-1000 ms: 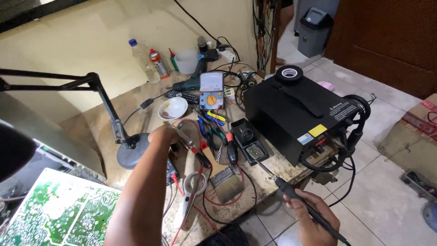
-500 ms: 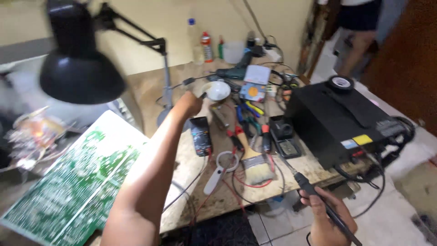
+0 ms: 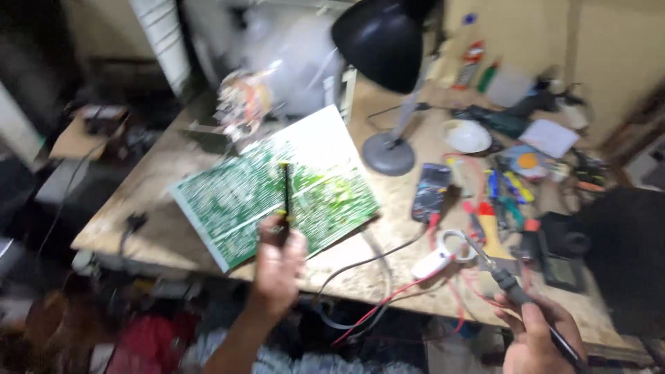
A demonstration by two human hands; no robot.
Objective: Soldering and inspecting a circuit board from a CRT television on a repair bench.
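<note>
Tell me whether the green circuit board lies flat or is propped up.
Flat: the green circuit board lies face-up on the wooden workbench, under the black probe held by the left hand.

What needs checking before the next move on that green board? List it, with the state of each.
1. Left hand has a grip on the thin black tool: ok.
2. Tool tip over the green circuit board: ok.
3. Right hand holds the soldering iron: ok.
4. Iron tip off the board: ok, it is over the bench's right side.
5. Desk lamp lit: cannot tell.
6. Board flat on the bench: cannot tell, picture blurred.
</note>
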